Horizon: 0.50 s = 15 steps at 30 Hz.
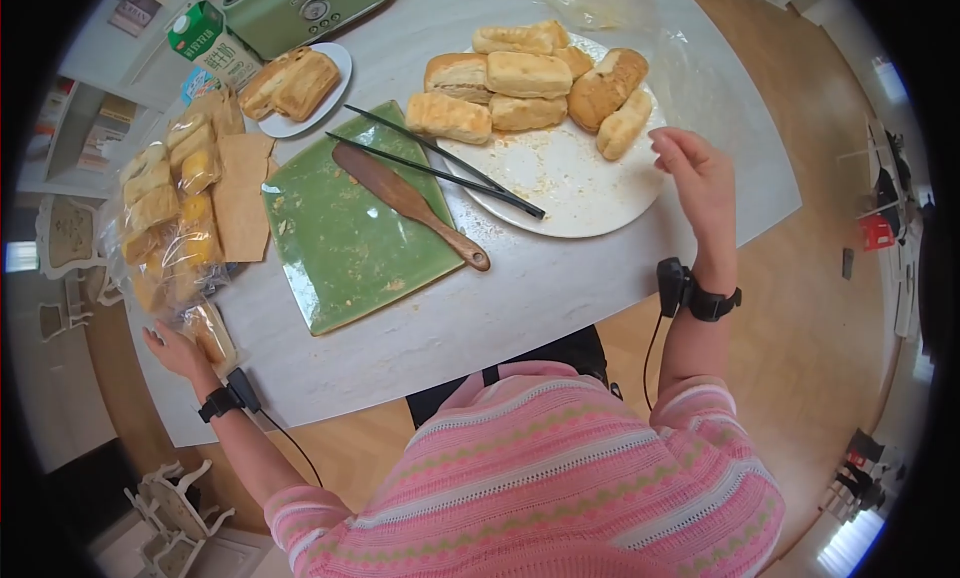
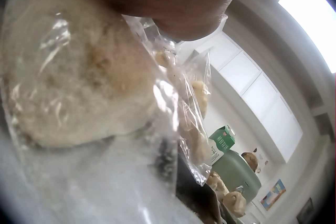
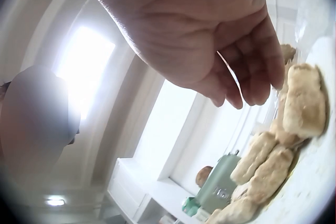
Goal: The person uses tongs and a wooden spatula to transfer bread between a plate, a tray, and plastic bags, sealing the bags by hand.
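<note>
Nearest, the left hand (image 1: 177, 354) lies loosely open by a soft roll in crinkly film (image 1: 210, 336); I cannot tell whether they touch. The right hand (image 1: 700, 176), empty, curves loosely near the bread plate (image 1: 590, 193). A careless knock could spin the smooth wooden spatula (image 1: 400, 195), its handle overhanging the glossy square tray (image 1: 335, 258). Beyond: crusty oblong loaves (image 1: 528, 75) on the plate, rounded toaster (image 1: 300, 13).

bagged roll (image 1: 210, 334) (pale) by left hand (image 1: 176, 352); golden rolls (image 1: 529, 76) on plate (image 1: 598, 196)
</note>
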Each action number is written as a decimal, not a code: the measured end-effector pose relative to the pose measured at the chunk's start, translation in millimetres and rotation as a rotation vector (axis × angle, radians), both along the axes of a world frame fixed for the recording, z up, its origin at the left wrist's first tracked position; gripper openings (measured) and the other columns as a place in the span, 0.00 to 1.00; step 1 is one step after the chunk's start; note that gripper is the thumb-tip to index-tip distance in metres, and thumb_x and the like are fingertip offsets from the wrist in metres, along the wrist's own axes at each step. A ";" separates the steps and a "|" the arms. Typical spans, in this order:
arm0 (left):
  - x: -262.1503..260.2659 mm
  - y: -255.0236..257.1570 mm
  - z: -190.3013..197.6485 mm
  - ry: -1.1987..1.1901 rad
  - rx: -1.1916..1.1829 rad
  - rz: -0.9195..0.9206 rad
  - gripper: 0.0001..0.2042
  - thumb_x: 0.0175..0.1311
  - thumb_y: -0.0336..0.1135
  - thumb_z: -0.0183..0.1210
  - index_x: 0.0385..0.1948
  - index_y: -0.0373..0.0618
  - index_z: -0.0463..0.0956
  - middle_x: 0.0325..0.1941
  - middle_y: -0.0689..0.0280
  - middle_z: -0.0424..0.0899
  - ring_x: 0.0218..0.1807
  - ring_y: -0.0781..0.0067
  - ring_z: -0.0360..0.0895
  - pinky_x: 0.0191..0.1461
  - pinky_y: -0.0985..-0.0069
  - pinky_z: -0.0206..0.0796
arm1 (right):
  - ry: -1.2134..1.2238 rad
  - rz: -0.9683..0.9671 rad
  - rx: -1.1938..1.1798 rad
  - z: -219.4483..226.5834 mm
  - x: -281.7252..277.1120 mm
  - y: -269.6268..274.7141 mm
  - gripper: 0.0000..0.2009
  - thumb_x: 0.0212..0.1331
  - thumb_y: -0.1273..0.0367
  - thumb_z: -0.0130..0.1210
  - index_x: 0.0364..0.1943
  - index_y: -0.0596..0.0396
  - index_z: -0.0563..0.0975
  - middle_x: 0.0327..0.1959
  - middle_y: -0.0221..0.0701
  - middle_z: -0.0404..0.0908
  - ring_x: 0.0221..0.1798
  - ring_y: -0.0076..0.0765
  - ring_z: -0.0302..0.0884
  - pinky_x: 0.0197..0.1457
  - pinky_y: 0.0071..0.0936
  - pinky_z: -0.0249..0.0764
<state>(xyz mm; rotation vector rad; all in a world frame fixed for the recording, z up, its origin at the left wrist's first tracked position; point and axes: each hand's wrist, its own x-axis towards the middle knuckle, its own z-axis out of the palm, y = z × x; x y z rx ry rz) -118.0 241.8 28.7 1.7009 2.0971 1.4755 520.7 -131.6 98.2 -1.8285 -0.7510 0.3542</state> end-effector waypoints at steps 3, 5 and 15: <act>-2.2 3.8 -1.3 -0.054 -0.051 -0.045 0.30 0.75 0.48 0.49 0.70 0.34 0.61 0.73 0.46 0.66 0.72 0.51 0.67 0.73 0.64 0.57 | -0.387 -0.195 -0.270 -18.6 50.9 -19.7 0.15 0.60 0.65 0.63 0.45 0.62 0.84 0.41 0.39 0.88 0.42 0.35 0.85 0.47 0.28 0.78; -0.2 2.8 0.3 -0.036 -0.083 -0.051 0.30 0.75 0.47 0.49 0.70 0.34 0.61 0.72 0.46 0.67 0.72 0.51 0.67 0.73 0.65 0.57 | -0.779 -0.255 -0.430 -45.4 84.5 -31.9 0.18 0.58 0.63 0.63 0.49 0.59 0.83 0.49 0.40 0.86 0.51 0.46 0.83 0.53 0.35 0.77; -2.4 -0.7 1.8 -0.051 -0.052 -0.055 0.28 0.74 0.44 0.51 0.69 0.32 0.64 0.70 0.47 0.71 0.68 0.55 0.72 0.71 0.66 0.61 | -0.539 -0.295 -0.775 -55.4 108.0 -39.5 0.10 0.54 0.67 0.61 0.41 0.51 0.84 0.45 0.43 0.84 0.50 0.51 0.81 0.48 0.43 0.76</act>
